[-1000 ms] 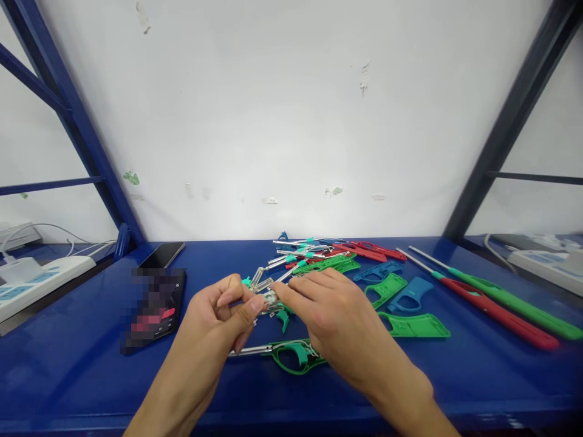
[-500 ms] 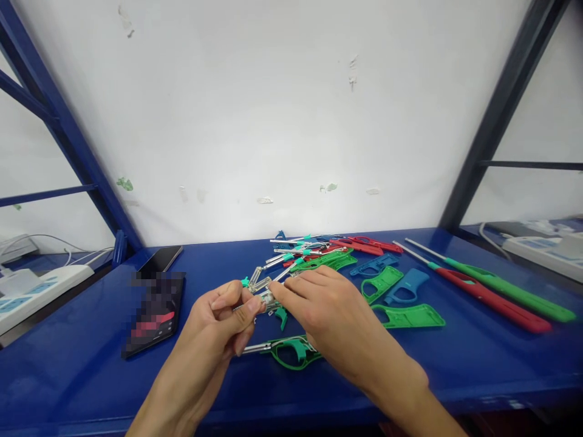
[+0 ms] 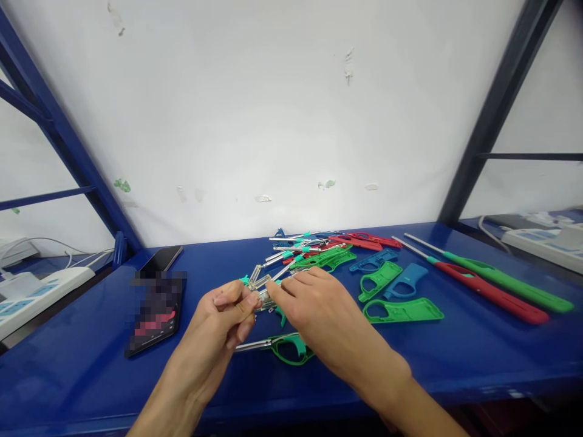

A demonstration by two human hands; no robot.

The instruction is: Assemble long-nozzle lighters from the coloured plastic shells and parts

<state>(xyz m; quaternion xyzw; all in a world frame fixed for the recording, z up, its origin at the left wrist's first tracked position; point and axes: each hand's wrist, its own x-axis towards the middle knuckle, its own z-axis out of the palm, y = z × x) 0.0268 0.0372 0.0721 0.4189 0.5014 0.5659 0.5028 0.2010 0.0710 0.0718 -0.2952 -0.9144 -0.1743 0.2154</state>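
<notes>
Over the middle of the table, my left hand (image 3: 223, 315) pinches a small pale lighter part (image 3: 263, 295) between thumb and fingers. My right hand (image 3: 319, 309) grips the same part from the other side; its fingertips are partly hidden. Just below lies an open green lighter half-shell (image 3: 291, 359) with a trigger and a metal tube, partly covered by my right hand. A loose green trigger (image 3: 280, 317) peeks out beside my right fingers. Behind my hands are clear fuel tanks (image 3: 257, 279) and a heap of metal tubes (image 3: 282, 256) with teal pieces.
Red shells (image 3: 364, 241), blue shells (image 3: 407, 281) and green shells (image 3: 405, 310) lie to the right. Two whole long lighters, one red (image 3: 492, 290) and one green (image 3: 510, 281), rest farther right. Two phones (image 3: 159, 261) lie left. Power strips (image 3: 40, 297) flank the table (image 3: 82, 364).
The view has shifted slightly. Both hands stay together on the small part, with only slight finger movement; the right wrist sits a little farther left.
</notes>
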